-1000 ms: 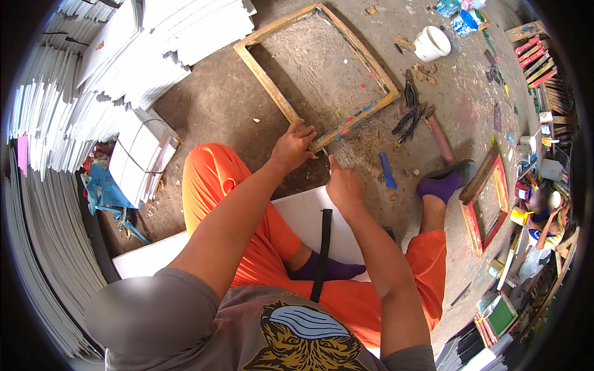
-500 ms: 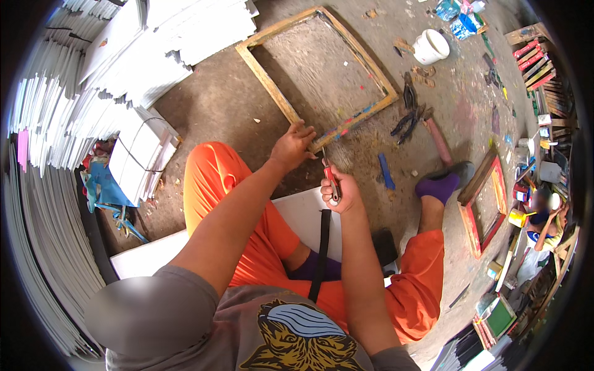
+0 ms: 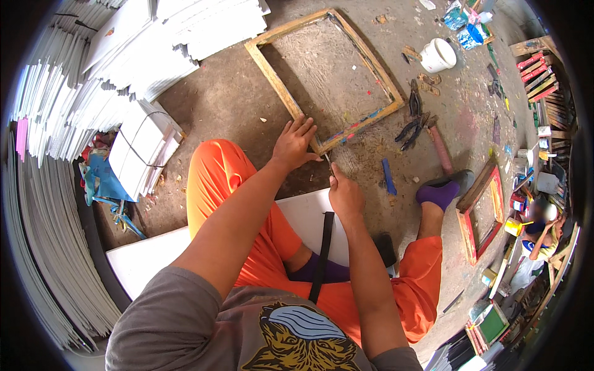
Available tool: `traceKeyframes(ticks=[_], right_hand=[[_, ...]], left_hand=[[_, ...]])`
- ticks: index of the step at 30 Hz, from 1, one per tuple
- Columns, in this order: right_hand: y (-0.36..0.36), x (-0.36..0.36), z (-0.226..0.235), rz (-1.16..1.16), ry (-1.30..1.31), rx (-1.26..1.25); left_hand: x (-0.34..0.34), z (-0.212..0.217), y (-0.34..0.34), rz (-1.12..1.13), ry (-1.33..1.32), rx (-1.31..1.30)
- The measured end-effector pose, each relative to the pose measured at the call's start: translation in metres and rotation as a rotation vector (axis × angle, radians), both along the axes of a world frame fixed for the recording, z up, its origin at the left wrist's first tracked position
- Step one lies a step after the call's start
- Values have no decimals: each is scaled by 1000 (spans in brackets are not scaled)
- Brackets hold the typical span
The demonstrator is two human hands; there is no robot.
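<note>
On the concrete floor (image 3: 235, 105), a large wooden frame (image 3: 281, 93) lies flat in front of the seated person, its long sides running away from the knees toward the upper right. The corner nearest the person is where both hands meet.

The left hand (image 3: 294, 143) rests spread and flat on that near corner, fingers released and splayed across the wood, pressing it down rather than gripping it. Just to its right, the right hand (image 3: 344, 193) is clenched around a small thin tool (image 3: 327, 159), whose metal tip points up and away from the fist toward the frame's near corner, close beside the left fingertips; whether the tip touches the wood cannot be told. The frame corner thus lies just beyond the right fist, up and slightly left of it, and the left hand is the nearer one, already on it.

Further right on the floor lie a blue stick (image 3: 388, 177), dark pliers (image 3: 413, 127), and a white cup (image 3: 438, 55) beyond the frame's far right edge. A smaller red-edged frame (image 3: 475, 213) sits by the person's purple-socked foot (image 3: 438, 194).
</note>
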State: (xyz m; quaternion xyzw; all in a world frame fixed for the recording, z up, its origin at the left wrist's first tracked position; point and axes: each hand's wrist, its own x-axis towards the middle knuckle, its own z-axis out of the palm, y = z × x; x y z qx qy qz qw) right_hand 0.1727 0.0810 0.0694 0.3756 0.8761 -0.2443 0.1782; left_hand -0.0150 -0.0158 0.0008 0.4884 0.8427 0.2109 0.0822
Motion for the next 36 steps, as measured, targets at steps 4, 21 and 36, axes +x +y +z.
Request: traceKeyframes(ticks=[4,21,36], right_hand=[[1,-3,5,18,-40,-2],[1,-25,9,30,-97,-82],[24,3,-39,-254,225,-458]], left_hand=[[-1,0,1,5,-6,1],[2,-3,5,-1,4,6],[-5,-7,3,-32,-2,40]])
